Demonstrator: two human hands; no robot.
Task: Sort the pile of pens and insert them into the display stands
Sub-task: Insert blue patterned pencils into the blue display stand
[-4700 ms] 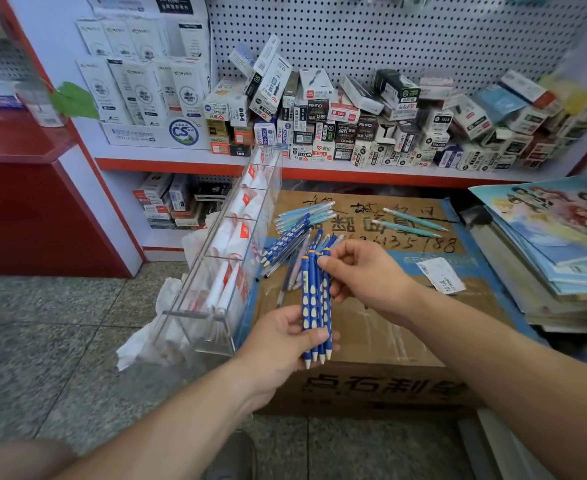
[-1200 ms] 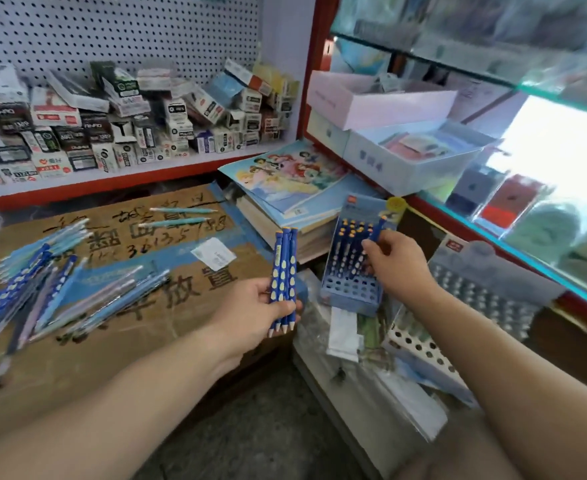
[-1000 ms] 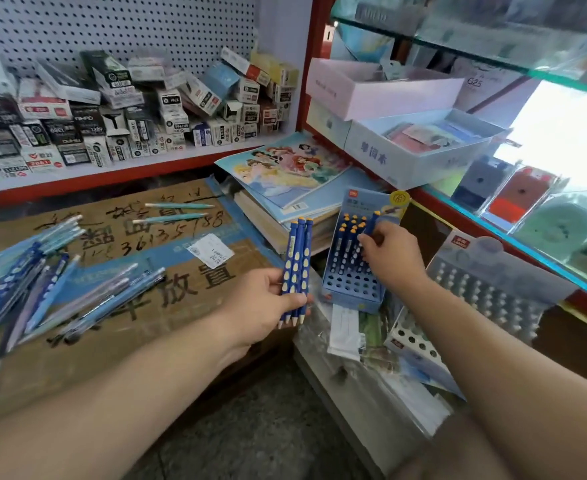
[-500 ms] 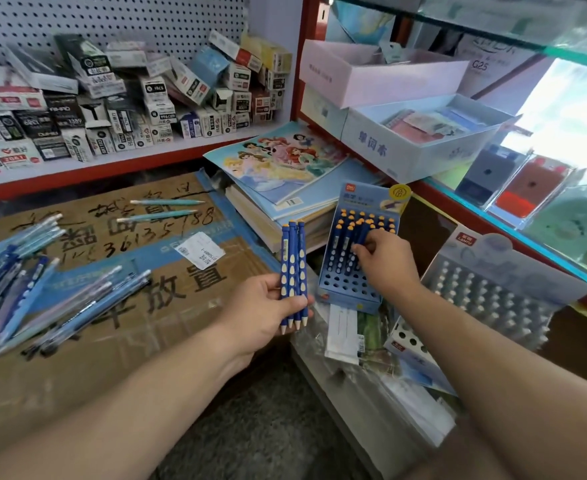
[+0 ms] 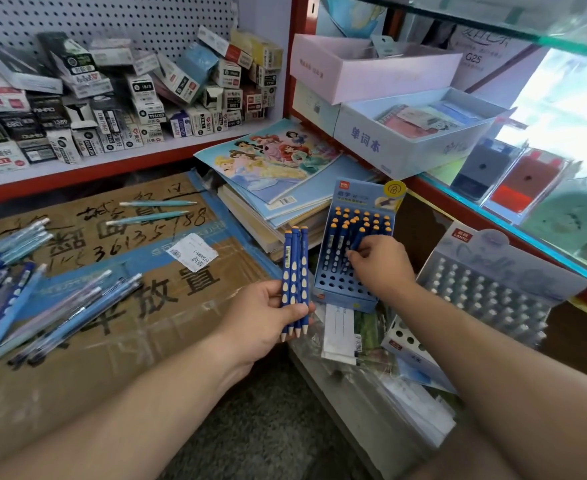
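Our left hand (image 5: 268,317) is curled round a bundle (image 5: 294,271) of blue pens, thumb across the front, and holds them upright with the tips down, just off the right edge of the carton (image 5: 112,323). Our right hand (image 5: 378,268) reaches into the blue stand (image 5: 340,289), and its fingertips pinch one tilted pen (image 5: 356,242) at the middle rows.

The blue stand sits tilted just right of the bundle, beside the books (image 5: 271,168). Its back rows are filled with blue orange-capped pens, while the front rows show open holes. To its right lies a grey stand (image 5: 493,289), most of its rows filled with pale caps and a few open holes at its near corner.

A pile (image 5: 43,299) of mixed pens lies along the carton's left edge. Two teal pens (image 5: 150,211) lie near its far edge.
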